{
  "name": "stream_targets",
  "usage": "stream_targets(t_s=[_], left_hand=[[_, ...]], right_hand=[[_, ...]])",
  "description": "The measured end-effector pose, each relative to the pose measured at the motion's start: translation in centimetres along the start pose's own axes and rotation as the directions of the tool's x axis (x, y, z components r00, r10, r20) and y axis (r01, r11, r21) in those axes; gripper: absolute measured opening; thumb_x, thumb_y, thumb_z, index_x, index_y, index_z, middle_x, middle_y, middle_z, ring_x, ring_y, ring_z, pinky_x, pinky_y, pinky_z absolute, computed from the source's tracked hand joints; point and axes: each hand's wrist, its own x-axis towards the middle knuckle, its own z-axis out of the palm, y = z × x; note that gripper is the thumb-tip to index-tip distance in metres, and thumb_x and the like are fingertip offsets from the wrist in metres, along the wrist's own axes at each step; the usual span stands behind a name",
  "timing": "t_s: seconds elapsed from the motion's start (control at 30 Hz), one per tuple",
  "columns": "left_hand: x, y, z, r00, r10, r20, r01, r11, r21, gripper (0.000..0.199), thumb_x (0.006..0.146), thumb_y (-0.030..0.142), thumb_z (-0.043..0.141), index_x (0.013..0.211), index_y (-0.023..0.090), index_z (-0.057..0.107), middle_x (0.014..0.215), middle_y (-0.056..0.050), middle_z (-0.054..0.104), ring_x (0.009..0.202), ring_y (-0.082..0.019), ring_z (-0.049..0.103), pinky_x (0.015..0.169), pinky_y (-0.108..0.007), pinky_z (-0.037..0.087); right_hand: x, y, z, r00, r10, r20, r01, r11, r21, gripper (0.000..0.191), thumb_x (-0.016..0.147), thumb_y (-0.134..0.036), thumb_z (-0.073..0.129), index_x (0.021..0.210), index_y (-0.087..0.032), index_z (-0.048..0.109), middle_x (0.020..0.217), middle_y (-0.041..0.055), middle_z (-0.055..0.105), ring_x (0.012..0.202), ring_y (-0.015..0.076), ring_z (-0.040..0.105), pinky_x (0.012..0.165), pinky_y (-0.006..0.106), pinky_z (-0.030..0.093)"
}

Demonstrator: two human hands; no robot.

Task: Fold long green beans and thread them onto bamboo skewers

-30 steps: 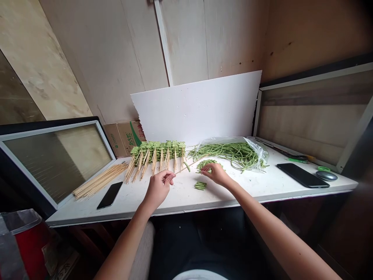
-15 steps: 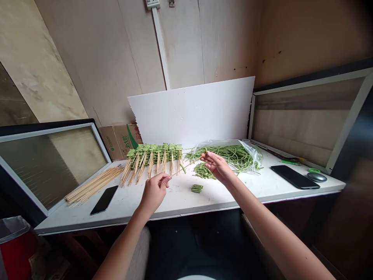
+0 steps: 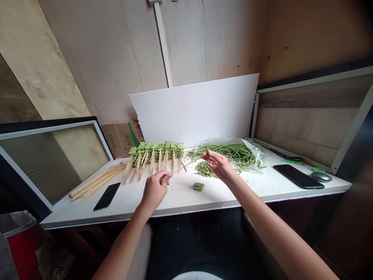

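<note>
My left hand [image 3: 155,190] pinches the near end of a thin bamboo skewer [image 3: 189,163], which slants away over the white table [image 3: 180,200]. My right hand [image 3: 219,165] is raised at the skewer's far end, fingertips on it. A short green bean piece [image 3: 183,166] sits on the skewer. Below my right hand lies a heap of cut yardlong beans [image 3: 204,169], and a small bundle of cut pieces [image 3: 198,186] lies nearer me. A row of loaded skewers [image 3: 155,151] lies to the left, with bare sticks toward me.
Long beans fill a plastic bag [image 3: 230,154] at the back. Loose skewers [image 3: 97,181] and a phone [image 3: 107,196] lie left, with another phone [image 3: 298,176] and scissors [image 3: 294,159] right. A white board [image 3: 194,111] stands behind.
My right hand has lifted from the cut bean heap to the far end of the skewer. My left hand has stayed on the near end, and the view has shifted slightly.
</note>
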Motion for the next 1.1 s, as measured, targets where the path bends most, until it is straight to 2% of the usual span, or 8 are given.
stream_targets(t_s=[0.2, 0.47, 0.73, 0.93, 1.1], left_hand=[[-0.1, 0.0, -0.1, 1.0, 0.019, -0.023, -0.019, 0.999, 0.036, 0.022, 0.099, 0.031, 0.057, 0.093, 0.02, 0.075, 0.069, -0.002, 0.071, 0.065, -0.017, 0.068, 0.067, -0.027, 0.051], [-0.3, 0.6, -0.4, 0.993, 0.063, -0.095, -0.05, 0.99, 0.13, 0.02, 0.096, 0.022, 0.056, 0.091, 0.021, 0.075, 0.071, -0.002, 0.073, 0.066, -0.018, 0.067, 0.067, -0.027, 0.049], [-0.5, 1.0, -0.6, 0.98, 0.129, -0.149, -0.099, 0.976, 0.195, 0.024, 0.092, 0.014, 0.053, 0.089, 0.022, 0.075, 0.073, -0.002, 0.074, 0.068, -0.019, 0.069, 0.065, -0.026, 0.047], [-0.4, 0.9, -0.9, 0.975, 0.161, -0.155, -0.123, 0.966, 0.228, 0.025, 0.091, 0.013, 0.052, 0.088, 0.022, 0.075, 0.072, -0.003, 0.073, 0.067, -0.019, 0.067, 0.066, -0.027, 0.046], [-0.3, 0.8, -1.0, 0.972, 0.163, -0.166, -0.123, 0.966, 0.228, 0.024, 0.092, 0.015, 0.052, 0.086, 0.022, 0.074, 0.069, -0.002, 0.07, 0.065, -0.019, 0.064, 0.066, -0.026, 0.045]], right_hand=[[-0.1, 0.0, 0.3, 0.999, -0.018, -0.035, 0.016, 0.998, -0.064, 0.028, 0.077, -0.046, 0.088, 0.094, -0.025, 0.081, 0.109, 0.0052, 0.08, 0.116, 0.0251, 0.071, 0.086, 0.029, 0.058], [-0.3, 0.0, 1.2, 0.995, -0.045, -0.094, 0.035, 0.993, -0.109, 0.033, 0.07, -0.049, 0.091, 0.089, -0.025, 0.079, 0.107, 0.0079, 0.081, 0.121, 0.0313, 0.069, 0.082, 0.033, 0.058], [-0.7, 0.7, 1.9, 0.995, -0.05, -0.089, 0.043, 0.996, -0.082, 0.033, 0.071, -0.049, 0.09, 0.089, -0.025, 0.079, 0.111, 0.0085, 0.08, 0.123, 0.0307, 0.067, 0.082, 0.033, 0.058], [-0.9, 1.4, 2.2, 0.998, -0.041, -0.054, 0.037, 0.996, -0.082, 0.026, 0.078, -0.047, 0.086, 0.089, -0.025, 0.078, 0.113, 0.0085, 0.079, 0.123, 0.0287, 0.067, 0.082, 0.031, 0.058], [-1.1, 1.4, 2.6, 0.996, -0.056, -0.062, 0.049, 0.993, -0.104, 0.028, 0.077, -0.048, 0.086, 0.089, -0.025, 0.077, 0.113, 0.0082, 0.079, 0.123, 0.029, 0.067, 0.082, 0.031, 0.058]])
